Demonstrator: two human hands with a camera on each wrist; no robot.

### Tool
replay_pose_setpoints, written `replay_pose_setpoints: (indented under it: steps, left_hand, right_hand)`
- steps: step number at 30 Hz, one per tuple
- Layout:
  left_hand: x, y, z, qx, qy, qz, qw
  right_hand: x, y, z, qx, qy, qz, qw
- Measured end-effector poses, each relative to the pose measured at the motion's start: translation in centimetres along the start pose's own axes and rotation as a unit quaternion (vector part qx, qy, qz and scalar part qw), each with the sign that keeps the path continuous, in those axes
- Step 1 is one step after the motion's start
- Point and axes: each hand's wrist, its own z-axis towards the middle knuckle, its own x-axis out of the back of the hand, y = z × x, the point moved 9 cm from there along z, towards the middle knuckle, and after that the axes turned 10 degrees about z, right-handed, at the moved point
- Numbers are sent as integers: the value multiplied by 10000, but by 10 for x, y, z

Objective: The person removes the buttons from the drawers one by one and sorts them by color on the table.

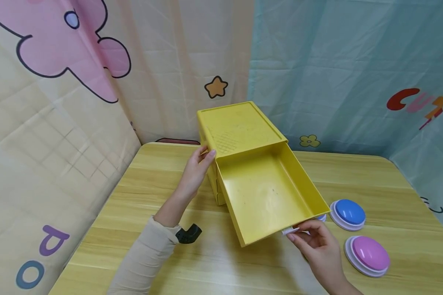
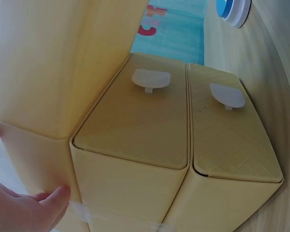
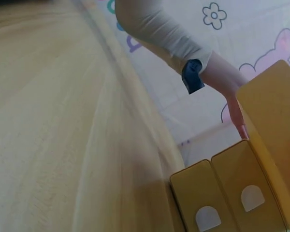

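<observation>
A yellow drawer cabinet (image 1: 243,127) stands on the table, with its top drawer (image 1: 269,196) pulled far out. Nothing but a few specks shows inside that drawer. My right hand (image 1: 319,246) pinches the white handle (image 1: 290,230) at the drawer's front between thumb and fingers. Against the cabinet's left side, near the top front corner, my left hand (image 1: 196,172) rests with extended fingers. In the left wrist view, two lower drawers, a middle one (image 2: 135,116) and a bottom one (image 2: 232,130), are closed and carry white handles.
Right of the drawer sit a blue push button (image 1: 350,212) and a pink push button (image 1: 371,253) on white bases. Another blue button shows partly behind the drawer's front corner. Printed curtains (image 1: 170,73) hang along the back and sides of the wooden table (image 1: 147,172).
</observation>
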Motion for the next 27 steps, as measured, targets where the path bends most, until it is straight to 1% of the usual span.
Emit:
replay_pose_setpoints:
  steps: [6,9,11,17,19,23,27]
  left_hand:
    - [1,-1,1,47,-7,8,10000]
    - [0,-1,1,60,4,-3,10000]
    - [0,0,1,65,14,0,10000]
    - [-1,2,2,23,30,-6,10000]
    - [-1,1,2,49,46,-5,10000]
    - [0,1,2,96,51,-16,9999]
    - [0,1,1,138,27,-15,9999]
  right_hand:
    - [-1,-1,22,-144,-80,-396,9991]
    - [0,3,36,-381,-50,-669,9970]
    - [1,7,45,-541,-60,-919,9943]
    - [-2,18,71,-611,-147,-1658,9842]
    - [-4,23,80,-681,-128,-1772,9817]
    - [-8,37,98,-866,-103,-1797,9798]
    - [-13,52,116,-1000,-207,-1848,9775]
